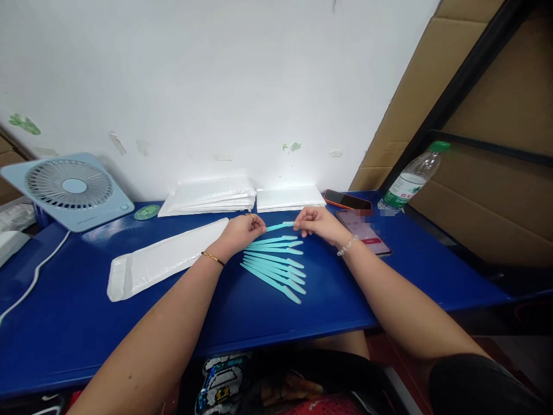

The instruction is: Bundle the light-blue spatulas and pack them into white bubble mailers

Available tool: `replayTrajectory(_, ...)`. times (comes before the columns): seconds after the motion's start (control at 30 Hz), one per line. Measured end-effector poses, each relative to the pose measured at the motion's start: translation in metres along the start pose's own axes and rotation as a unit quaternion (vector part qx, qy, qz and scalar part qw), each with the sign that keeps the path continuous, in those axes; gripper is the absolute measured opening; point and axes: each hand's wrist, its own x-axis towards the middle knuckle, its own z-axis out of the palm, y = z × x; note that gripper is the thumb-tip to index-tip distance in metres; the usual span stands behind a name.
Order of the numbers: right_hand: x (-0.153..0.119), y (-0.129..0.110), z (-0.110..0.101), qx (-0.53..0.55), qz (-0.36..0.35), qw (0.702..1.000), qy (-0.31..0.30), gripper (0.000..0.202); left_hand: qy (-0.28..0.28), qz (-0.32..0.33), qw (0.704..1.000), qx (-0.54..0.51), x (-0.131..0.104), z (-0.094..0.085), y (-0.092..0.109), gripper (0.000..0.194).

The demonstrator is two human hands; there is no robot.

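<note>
while the left hand (246,231) pinches the narrow end of one turquoise tool (280,226) between thumb and fingertips, the right hand (318,223) has its thumb and fingers closed on the broader, pale end, so the piece spans the gap between them. a light grip at both tips should hold it steady, and keeping it clear of its neighbours would leave them tidy. just nearer the body, more turquoise tools (280,260) lie fanned out on the blue table (345,308), narrow ends close together. to their left a white padded envelope (166,259) lies flat, partly behind the left hand; whether anything is inside cannot be told. beyond, two stacks of white envelopes (207,195) sit by the wall (207,86), contents hidden too. rightward, past a lit phone (366,235), a green-capped bottle (409,183) seems to hold clear liquid, its level hard to read.
</note>
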Motion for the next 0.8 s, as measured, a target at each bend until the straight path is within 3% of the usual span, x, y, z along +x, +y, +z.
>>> replayTrajectory(0.13, 0.000, 0.004, -0.005, -0.107, -0.003, 0.994, -0.001, 0.022, -0.125, 0.084, 0.985, 0.080, -0.016, -0.010, 0.012, 0.106)
replayTrajectory(0.2, 0.000, 0.005, -0.007, -0.149, -0.001, 0.988, -0.031, 0.020, -0.166, 0.101, 0.973, 0.121, -0.022, -0.009, 0.019, 0.116)
replayTrajectory(0.27, -0.002, 0.003, -0.009, -0.196, -0.003, 0.978, -0.066, 0.018, -0.166, 0.103, 0.970, 0.146, -0.024, -0.005, 0.026, 0.108)
replayTrajectory(0.4, -0.012, -0.014, -0.009, -0.290, -0.051, 0.951, -0.099, 0.021, -0.164, 0.106, 0.968, 0.156, -0.026, 0.002, 0.038, 0.065)
replayTrajectory(0.57, -0.030, -0.034, 0.008, -0.383, -0.096, 0.903, -0.167, 0.060, -0.131, 0.107, 0.961, 0.220, -0.029, 0.008, 0.049, 0.031)
replayTrajectory(0.73, -0.035, -0.034, 0.037, -0.524, -0.115, 0.829, -0.155, 0.026, -0.083, 0.112, 0.949, 0.282, -0.031, 0.024, 0.052, 0.020)
replayTrajectory(0.8, -0.035, -0.035, 0.042, -0.564, -0.117, 0.803, -0.155, 0.021, -0.072, 0.112, 0.948, 0.288, -0.030, 0.030, 0.053, 0.019)
